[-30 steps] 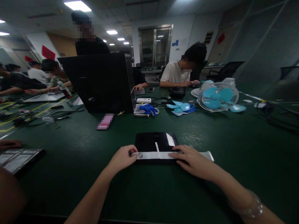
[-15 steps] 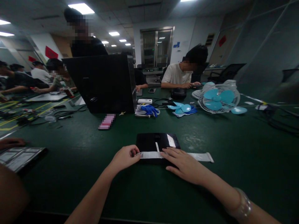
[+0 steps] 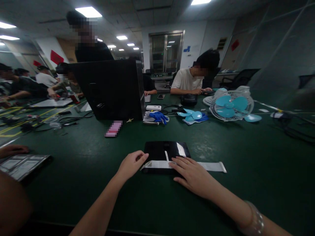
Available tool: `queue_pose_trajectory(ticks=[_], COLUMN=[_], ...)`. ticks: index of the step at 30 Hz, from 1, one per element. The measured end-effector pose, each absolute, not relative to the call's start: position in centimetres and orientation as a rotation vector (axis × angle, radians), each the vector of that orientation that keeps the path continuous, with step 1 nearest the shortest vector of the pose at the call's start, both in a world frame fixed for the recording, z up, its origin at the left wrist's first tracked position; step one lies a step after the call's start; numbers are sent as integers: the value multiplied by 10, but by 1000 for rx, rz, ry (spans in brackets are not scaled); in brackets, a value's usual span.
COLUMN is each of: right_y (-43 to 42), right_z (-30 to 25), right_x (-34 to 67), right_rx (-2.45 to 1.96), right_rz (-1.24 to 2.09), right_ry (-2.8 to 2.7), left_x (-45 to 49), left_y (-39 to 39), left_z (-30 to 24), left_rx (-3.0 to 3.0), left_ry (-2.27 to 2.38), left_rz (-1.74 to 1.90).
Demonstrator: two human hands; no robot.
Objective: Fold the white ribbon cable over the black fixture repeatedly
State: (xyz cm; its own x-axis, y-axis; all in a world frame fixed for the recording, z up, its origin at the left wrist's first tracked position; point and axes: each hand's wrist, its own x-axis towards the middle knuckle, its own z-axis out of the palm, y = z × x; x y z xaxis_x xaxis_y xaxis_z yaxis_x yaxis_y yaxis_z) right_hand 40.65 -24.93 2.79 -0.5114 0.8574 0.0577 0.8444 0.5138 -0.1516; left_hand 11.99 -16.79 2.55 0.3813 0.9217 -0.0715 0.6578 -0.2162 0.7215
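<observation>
A flat black pad [image 3: 159, 150] lies on the green table [image 3: 221, 147] in front of me. A long white strip [image 3: 211, 166] runs across its near edge and sticks out to the right. My right hand [image 3: 190, 173] lies flat on the strip and the pad's near right corner, fingers stretched out. Just left of the strip's left end hovers my left hand [image 3: 130, 164], fingers loosely curled, with nothing clearly in them.
A black upright laptop lid [image 3: 110, 90] stands behind, a pink object [image 3: 113, 128] and blue gloves [image 3: 158, 116] near it. A white fan with blue blades [image 3: 230, 105] sits at the right. Another person's hand [image 3: 12, 150] and a tray [image 3: 22, 164] are at the left. People sit around.
My right hand slid left along the strip. My left hand let go of the strip's left end and its fingers loosened.
</observation>
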Motion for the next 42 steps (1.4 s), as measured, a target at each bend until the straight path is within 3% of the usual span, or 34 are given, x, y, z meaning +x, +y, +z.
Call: queue_pose_trajectory(ticks=[10, 26, 42], right_y=[-247, -248, -234], right_z=[34, 29, 27], right_x=[409, 399, 422], right_rx=[-1501, -1494, -1766], right_rz=[264, 54, 315], right_ry=[-2614, -2652, -2531], left_x=[119, 120, 118], left_y=[-165, -166, -166], left_z=[25, 24, 25], left_rx=[1938, 1929, 1930], left_ry=[1391, 1384, 1411], left_rz=[571, 596, 636])
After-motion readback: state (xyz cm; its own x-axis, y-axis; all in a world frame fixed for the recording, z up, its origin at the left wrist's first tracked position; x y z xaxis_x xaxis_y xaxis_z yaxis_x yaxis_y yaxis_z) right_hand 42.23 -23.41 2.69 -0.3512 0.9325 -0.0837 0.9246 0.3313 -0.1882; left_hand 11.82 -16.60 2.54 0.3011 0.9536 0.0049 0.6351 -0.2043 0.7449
